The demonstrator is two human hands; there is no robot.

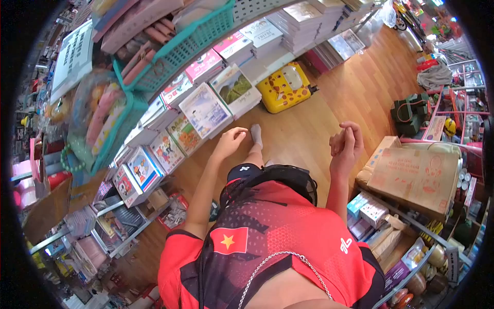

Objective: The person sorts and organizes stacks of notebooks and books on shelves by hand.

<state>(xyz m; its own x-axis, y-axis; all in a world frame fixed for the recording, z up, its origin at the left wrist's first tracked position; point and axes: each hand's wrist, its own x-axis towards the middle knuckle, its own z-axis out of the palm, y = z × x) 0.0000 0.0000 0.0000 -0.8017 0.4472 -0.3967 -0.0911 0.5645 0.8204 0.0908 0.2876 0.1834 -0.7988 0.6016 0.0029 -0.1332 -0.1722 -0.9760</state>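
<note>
Left hand (231,142) and right hand (348,144) held apart, fingers loosely curled, left palm hidden; boxy, glossy yellow, brown-spotted suitcase (280,98) seen beyond.

The books (206,109) look smooth paper, the carton (411,177) matt cardboard, the suitcase (275,96) glossy plastic.

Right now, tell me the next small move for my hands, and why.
Probably extend the left hand toward the book with the green landscape cover. That hand looks loosely curled, with no object showing in it, and in this view it is nearer to that book than the right hand is.
</note>
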